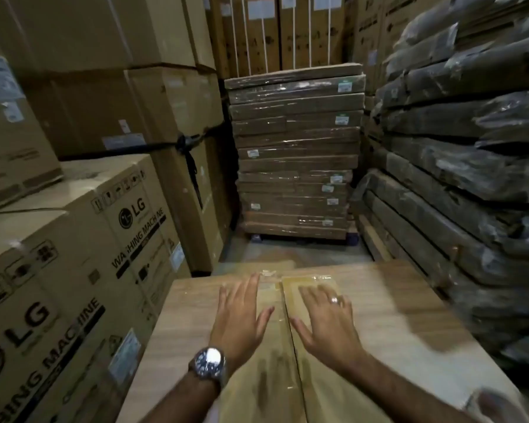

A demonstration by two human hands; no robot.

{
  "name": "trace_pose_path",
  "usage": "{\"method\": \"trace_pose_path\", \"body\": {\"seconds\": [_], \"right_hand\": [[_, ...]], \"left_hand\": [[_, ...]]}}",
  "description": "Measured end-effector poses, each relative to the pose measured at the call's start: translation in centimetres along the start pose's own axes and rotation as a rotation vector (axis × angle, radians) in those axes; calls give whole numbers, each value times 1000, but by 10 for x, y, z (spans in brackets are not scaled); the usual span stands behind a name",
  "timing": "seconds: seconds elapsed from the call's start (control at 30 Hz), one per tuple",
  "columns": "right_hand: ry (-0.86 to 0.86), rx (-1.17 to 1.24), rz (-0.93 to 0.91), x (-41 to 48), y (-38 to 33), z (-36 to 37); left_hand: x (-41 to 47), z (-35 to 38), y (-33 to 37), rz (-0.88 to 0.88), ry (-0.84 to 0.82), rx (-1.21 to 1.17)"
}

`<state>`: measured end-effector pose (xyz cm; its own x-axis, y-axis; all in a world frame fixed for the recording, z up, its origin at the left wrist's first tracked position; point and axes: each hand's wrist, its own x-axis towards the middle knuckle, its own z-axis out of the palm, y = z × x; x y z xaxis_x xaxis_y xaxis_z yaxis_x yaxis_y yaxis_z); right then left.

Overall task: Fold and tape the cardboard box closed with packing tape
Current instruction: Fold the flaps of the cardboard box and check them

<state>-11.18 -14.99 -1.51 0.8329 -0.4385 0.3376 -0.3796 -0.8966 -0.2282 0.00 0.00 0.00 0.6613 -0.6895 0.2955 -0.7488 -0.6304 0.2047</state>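
A large brown cardboard box [388, 315] fills the lower middle of the head view, its two top flaps folded down and meeting along a centre seam [289, 328]. Shiny clear tape [306, 283] shows over the far end of that seam. My left hand [242, 315], with a wristwatch, lies flat on the left flap with straight spread fingers. My right hand [324, 315], wearing a ring, lies flat on the right flap just across the seam. Both hands look slightly blurred. No tape roll can be seen.
Washing machine cartons [83, 239] stand stacked close on the left. Ahead is a pallet of flat wrapped boxes [297, 154]. Dark plastic-wrapped bundles [458, 154] are piled on the right. A strip of bare floor [290, 250] lies beyond the box.
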Motion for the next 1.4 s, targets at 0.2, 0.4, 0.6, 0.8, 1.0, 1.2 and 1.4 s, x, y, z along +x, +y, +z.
{"method": "trace_pose_path", "body": {"seconds": [0.2,0.4,0.6,0.8,1.0,1.2,1.4], "right_hand": [[-299,96,23,-57,3,56],[-240,4,21,-88,6,75],[-291,-29,17,-87,1,70],[-391,109,83,-83,-1,70],[-347,214,127,-82,-3,71],[-171,652,378,-74,-6,61],[-152,700,303,-82,-13,63]], "left_hand": [[-71,53,-11,-15,-612,22],[-121,98,-33,54,-560,190],[-115,87,-12,-53,-512,63],[-131,101,-29,61,-410,169],[-123,60,-10,15,-763,4],[-159,64,-12,72,-438,-53],[-170,31,-22,-258,15,-318]]}}
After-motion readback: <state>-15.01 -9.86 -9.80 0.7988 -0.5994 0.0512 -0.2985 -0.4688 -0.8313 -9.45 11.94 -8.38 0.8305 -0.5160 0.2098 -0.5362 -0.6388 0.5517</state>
